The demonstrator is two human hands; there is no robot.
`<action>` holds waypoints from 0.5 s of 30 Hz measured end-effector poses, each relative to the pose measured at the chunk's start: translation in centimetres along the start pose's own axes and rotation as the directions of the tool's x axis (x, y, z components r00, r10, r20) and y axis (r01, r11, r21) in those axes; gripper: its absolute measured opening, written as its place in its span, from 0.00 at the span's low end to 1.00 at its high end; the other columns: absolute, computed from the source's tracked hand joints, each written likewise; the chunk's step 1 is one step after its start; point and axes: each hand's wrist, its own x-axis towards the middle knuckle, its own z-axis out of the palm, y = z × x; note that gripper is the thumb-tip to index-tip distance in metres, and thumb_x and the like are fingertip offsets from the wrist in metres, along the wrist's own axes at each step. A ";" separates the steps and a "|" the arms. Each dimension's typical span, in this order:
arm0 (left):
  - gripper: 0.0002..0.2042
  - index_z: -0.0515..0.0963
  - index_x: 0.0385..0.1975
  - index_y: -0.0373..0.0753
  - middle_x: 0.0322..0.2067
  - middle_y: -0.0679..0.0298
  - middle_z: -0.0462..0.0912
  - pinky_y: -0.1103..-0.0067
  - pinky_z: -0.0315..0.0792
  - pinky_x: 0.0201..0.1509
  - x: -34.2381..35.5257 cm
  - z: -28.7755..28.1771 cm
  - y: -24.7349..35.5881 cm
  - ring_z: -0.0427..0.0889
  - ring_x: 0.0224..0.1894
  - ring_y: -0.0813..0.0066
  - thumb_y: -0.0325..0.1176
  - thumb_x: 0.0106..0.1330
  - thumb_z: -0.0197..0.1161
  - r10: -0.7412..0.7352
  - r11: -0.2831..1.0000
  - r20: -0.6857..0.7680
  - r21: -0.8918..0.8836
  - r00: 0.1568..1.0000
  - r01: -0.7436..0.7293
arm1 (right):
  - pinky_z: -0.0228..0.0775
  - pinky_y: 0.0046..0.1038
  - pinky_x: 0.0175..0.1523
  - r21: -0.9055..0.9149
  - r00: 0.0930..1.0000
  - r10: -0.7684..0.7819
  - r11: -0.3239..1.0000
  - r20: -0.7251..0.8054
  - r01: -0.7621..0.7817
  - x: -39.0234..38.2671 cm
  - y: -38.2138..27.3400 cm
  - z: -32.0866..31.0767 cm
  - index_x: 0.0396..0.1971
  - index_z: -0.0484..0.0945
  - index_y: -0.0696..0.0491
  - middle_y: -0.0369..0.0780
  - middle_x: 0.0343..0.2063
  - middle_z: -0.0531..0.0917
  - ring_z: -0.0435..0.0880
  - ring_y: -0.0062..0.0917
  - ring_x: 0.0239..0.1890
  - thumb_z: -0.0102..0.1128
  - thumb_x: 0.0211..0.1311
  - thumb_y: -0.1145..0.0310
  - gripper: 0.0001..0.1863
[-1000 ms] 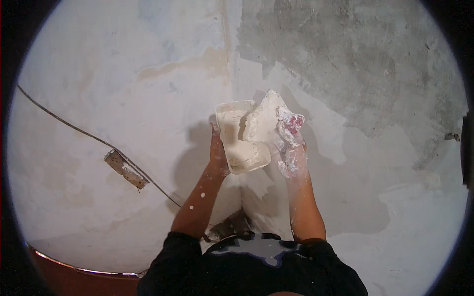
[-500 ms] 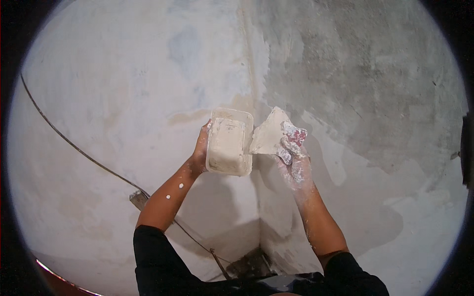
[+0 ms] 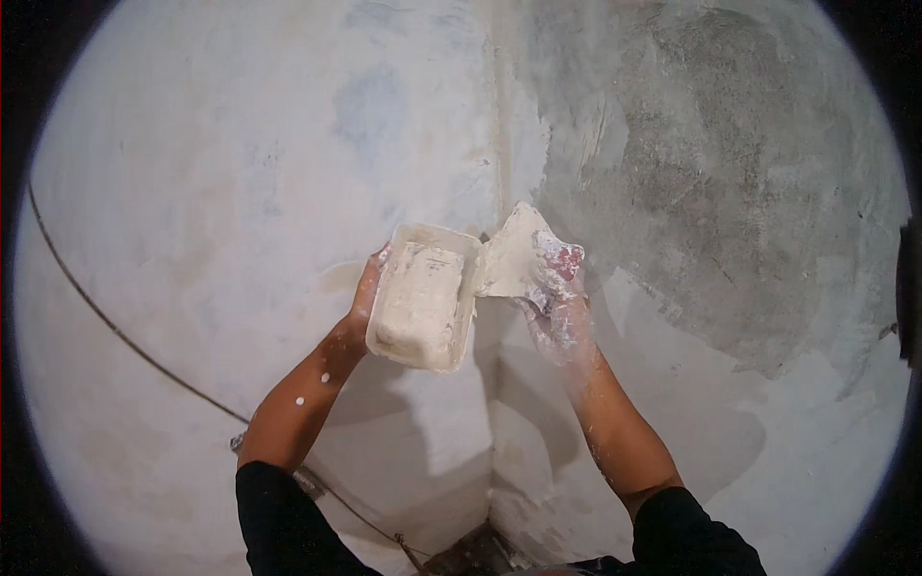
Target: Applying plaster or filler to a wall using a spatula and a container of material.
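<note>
A rectangular plastic tub (image 3: 408,348) is held up in front of the corner of the room, tipped so that its open side shows, with pale cream plaster (image 3: 424,288) lining its floor and smeared up its walls. Right beside it is a broad putty knife (image 3: 514,264), its blade coated in the same cream paste. The blade's left edge meets the tub's right rim from where I'm watching, though I can't tell whether the 2 really touch. Patches of red show through the white crust on the knife's handle (image 3: 569,261).

The left hand (image 3: 369,290) is closed around the tub's left side, supporting it. The right hand (image 3: 565,331), caked white over fingers and wrist, is wrapped round the putty knife's handle. On the left forearm (image 3: 303,389) sit 2 white spots, and both arms come out of black sleeves (image 3: 293,523).

Behind the tools, 2 walls meet at a vertical seam (image 3: 499,144). The left wall (image 3: 211,202) is whitish with faint bluish patches; the right wall (image 3: 701,182) is bare grey higher up and paler lower down. A dark cable (image 3: 115,331) slants down across the left wall, passing behind the left arm. Low in the corner lies something dark, too shadowed to make out.
</note>
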 end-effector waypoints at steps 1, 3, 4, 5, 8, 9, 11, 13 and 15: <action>0.30 0.64 0.56 0.39 0.50 0.55 0.72 0.67 0.70 0.54 0.0 -0.2 -0.2 0.74 0.50 0.61 0.58 0.63 0.39 0.018 1.000 -0.029 0.011 0.999 -0.018 | 0.72 0.27 0.48 0.013 0.999 -0.022 1.000 0.049 0.021 0.1 0.2 0.3 0.49 0.68 0.56 0.37 0.41 0.76 0.77 0.24 0.44 0.50 0.60 0.75 0.15; 0.31 0.64 0.56 0.40 0.50 0.55 0.72 0.67 0.70 0.54 0.2 -0.8 -0.9 0.74 0.50 0.60 0.59 0.63 0.39 0.060 0.998 -0.029 0.037 0.998 -0.059 | 0.72 0.27 0.48 0.018 0.990 -0.069 0.998 0.125 0.067 0.9 1.2 0.3 0.49 0.68 0.56 0.37 0.41 0.76 0.77 0.24 0.44 0.50 0.60 0.75 0.16; 0.31 0.64 0.56 0.40 0.50 0.55 0.72 0.67 0.70 0.54 0.2 -0.6 -2.1 0.74 0.49 0.60 0.59 0.63 0.39 0.096 0.992 -0.005 0.079 0.995 -0.096 | 0.71 0.27 0.48 0.028 0.983 -0.085 0.996 0.163 0.081 1.0 1.2 -0.1 0.49 0.68 0.56 0.37 0.41 0.76 0.76 0.24 0.44 0.50 0.61 0.74 0.15; 0.31 0.64 0.56 0.40 0.50 0.56 0.72 0.67 0.70 0.53 0.3 -0.4 -3.0 0.74 0.48 0.61 0.59 0.63 0.39 0.133 0.984 0.020 0.116 0.991 -0.135 | 0.71 0.27 0.48 0.035 0.975 -0.099 0.995 0.200 0.094 1.0 1.0 -0.4 0.49 0.68 0.56 0.37 0.41 0.76 0.76 0.23 0.45 0.50 0.61 0.74 0.15; 0.30 0.64 0.55 0.39 0.49 0.56 0.72 0.68 0.70 0.53 -1.0 0.6 -5.2 0.74 0.48 0.62 0.57 0.63 0.40 0.223 0.969 -0.048 0.123 0.974 -0.216 | 0.71 0.25 0.46 0.011 0.951 -0.137 0.990 0.278 0.139 -0.1 0.0 0.2 0.48 0.69 0.56 0.37 0.41 0.76 0.76 0.22 0.42 0.50 0.61 0.74 0.15; 0.30 0.64 0.55 0.39 0.49 0.56 0.72 0.69 0.70 0.53 -1.7 0.5 -5.8 0.74 0.48 0.63 0.57 0.63 0.40 0.279 0.952 -0.132 0.170 0.951 -0.255 | 0.71 0.24 0.45 -0.005 0.957 -0.140 0.989 0.253 0.145 -0.4 0.0 0.4 0.48 0.69 0.55 0.37 0.41 0.76 0.77 0.21 0.41 0.51 0.61 0.74 0.15; 0.28 0.64 0.55 0.39 0.49 0.56 0.72 0.69 0.70 0.53 -2.8 0.5 -7.3 0.74 0.48 0.64 0.55 0.64 0.40 0.312 0.938 -0.148 0.203 0.938 -0.280 | 0.70 0.23 0.45 -0.039 0.919 -0.198 0.974 0.340 0.224 0.4 -0.2 -0.5 0.46 0.70 0.55 0.37 0.39 0.77 0.77 0.21 0.40 0.52 0.60 0.74 0.14; 0.28 0.64 0.55 0.38 0.49 0.56 0.72 0.70 0.70 0.53 -3.3 0.2 -8.7 0.74 0.49 0.65 0.54 0.64 0.39 0.390 0.906 -0.185 0.252 0.902 -0.340 | 0.72 0.25 0.42 -0.216 0.882 -0.306 0.892 0.357 0.397 2.1 -1.2 -0.9 0.46 0.71 0.53 0.33 0.39 0.77 0.77 0.22 0.40 0.49 0.60 0.74 0.14; 0.28 0.63 0.55 0.37 0.49 0.55 0.72 0.70 0.71 0.53 -3.8 -0.2 -9.6 0.74 0.49 0.65 0.54 0.64 0.39 0.398 0.906 -0.169 0.224 0.902 -0.358 | 0.72 0.25 0.42 -0.378 0.825 -0.407 0.746 0.393 0.548 3.2 -2.6 0.4 0.45 0.72 0.54 0.35 0.36 0.78 0.78 0.23 0.39 0.50 0.59 0.75 0.13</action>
